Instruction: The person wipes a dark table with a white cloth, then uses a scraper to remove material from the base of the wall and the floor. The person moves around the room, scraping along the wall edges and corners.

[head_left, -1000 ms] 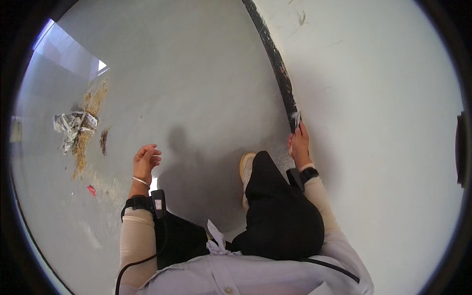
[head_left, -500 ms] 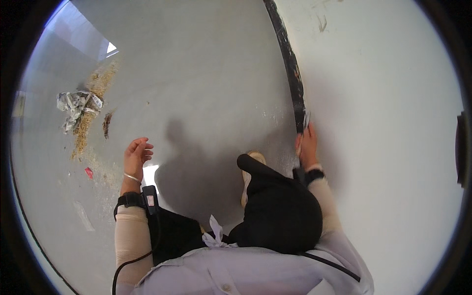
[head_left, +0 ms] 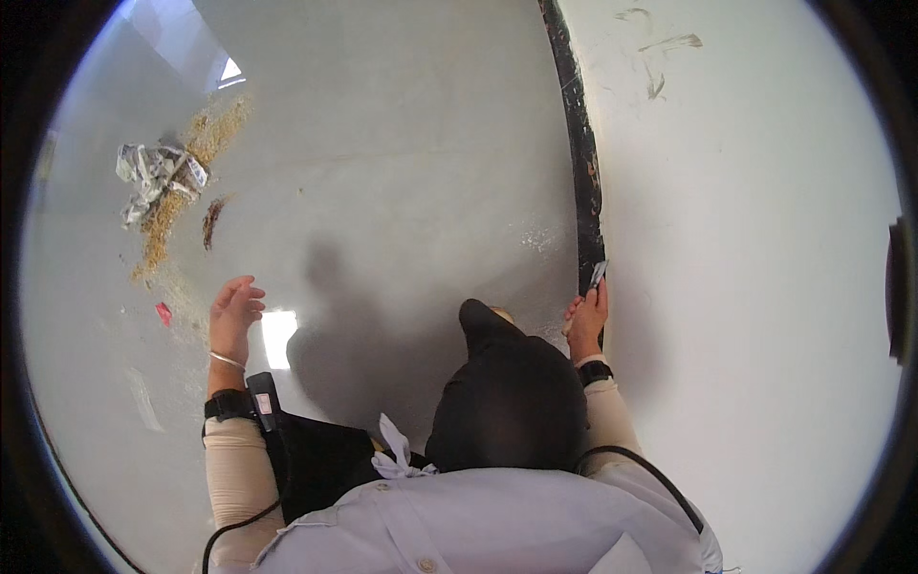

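Observation:
My right hand (head_left: 587, 320) is closed round the handle of a scraper (head_left: 599, 274), whose short metal blade points away from me. The blade lies against the black skirting strip (head_left: 585, 182) at the foot of the white wall. Along the strip the black surface is chipped, with pale and reddish spots. Most of the scraper's handle is hidden by my fingers. Off to the left, my left hand (head_left: 235, 308) hangs over the grey floor with loosely bent fingers apart, holding nothing.
On the grey floor (head_left: 402, 115) at the left lie crumpled paper (head_left: 158, 177), yellowish grain-like debris (head_left: 215, 129), a dark brown scrap (head_left: 212, 222) and a small red scrap (head_left: 163, 314). The white wall (head_left: 755, 287) rises at the right, with brown smears. My bent knee (head_left: 507, 402) is between my arms.
My right hand and the scraper have come back toward me along the skirting strip. My left hand has shifted slightly left, still empty. My body and the view have moved a little.

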`<state>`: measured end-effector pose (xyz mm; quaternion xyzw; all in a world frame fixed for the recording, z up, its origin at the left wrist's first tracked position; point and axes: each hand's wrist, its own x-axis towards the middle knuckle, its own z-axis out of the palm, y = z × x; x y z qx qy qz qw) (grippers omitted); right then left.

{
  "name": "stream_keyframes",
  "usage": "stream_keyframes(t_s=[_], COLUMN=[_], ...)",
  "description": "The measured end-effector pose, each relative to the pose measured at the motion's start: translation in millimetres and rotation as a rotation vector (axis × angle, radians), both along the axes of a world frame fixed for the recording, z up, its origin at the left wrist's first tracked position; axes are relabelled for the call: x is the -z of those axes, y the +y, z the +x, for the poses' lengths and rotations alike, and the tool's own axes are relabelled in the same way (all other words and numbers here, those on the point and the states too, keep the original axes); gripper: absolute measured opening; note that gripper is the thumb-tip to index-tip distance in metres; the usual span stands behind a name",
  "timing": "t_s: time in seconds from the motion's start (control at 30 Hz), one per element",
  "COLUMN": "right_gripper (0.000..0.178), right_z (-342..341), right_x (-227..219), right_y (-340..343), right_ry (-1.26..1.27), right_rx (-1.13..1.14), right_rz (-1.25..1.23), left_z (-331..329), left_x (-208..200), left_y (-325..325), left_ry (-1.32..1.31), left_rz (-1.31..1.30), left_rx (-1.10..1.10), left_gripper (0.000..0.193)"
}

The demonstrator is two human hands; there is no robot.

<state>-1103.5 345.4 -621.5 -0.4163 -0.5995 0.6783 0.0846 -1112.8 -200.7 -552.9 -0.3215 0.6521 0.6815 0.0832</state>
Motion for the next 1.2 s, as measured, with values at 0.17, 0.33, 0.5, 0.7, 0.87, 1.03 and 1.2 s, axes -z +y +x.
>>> stream_keyframes(t_s=[0.17, 0.33, 0.5, 0.7, 0.87, 1.03, 1.2], right_gripper=[0.039, 0.04, 0.038, 0.041, 0.041, 0.042, 0.043], right_z=[-45, -17, -76, -40, -83, -82, -92], right_x=[13, 4, 17, 18, 6, 9, 1], right_y=[10, 1, 17, 6, 15, 5, 6], right_ry=[0.078, -0.065, 0.052, 0.022, 0.021, 0.052, 0.022], right_rx=[0.034, 0.035, 0.038, -0.017, -0.039, -0.022, 0.014], right_rz=[-0.062, 0.011, -0.06, -0.007, -0.047, -0.062, -0.062], left_z=[-3, 3, -1, 8, 0, -2, -2], left_x=[0, -4, 2, -6, -7, -13, -18], left_y=[7, 1, 8, -3, 11, 9, 11], left_ry=[0.024, 0.023, 0.045, 0.012, 0.038, -0.008, 0.051], left_rz=[0.047, -0.009, 0.0, -0.065, -0.052, -0.089, -0.077], left_rx=[-0.001, -0.009, 0.018, 0.023, 0.04, 0.054, 0.07], left_gripper=[0.018, 0.018, 0.017, 0.017, 0.018, 0.017, 0.018])
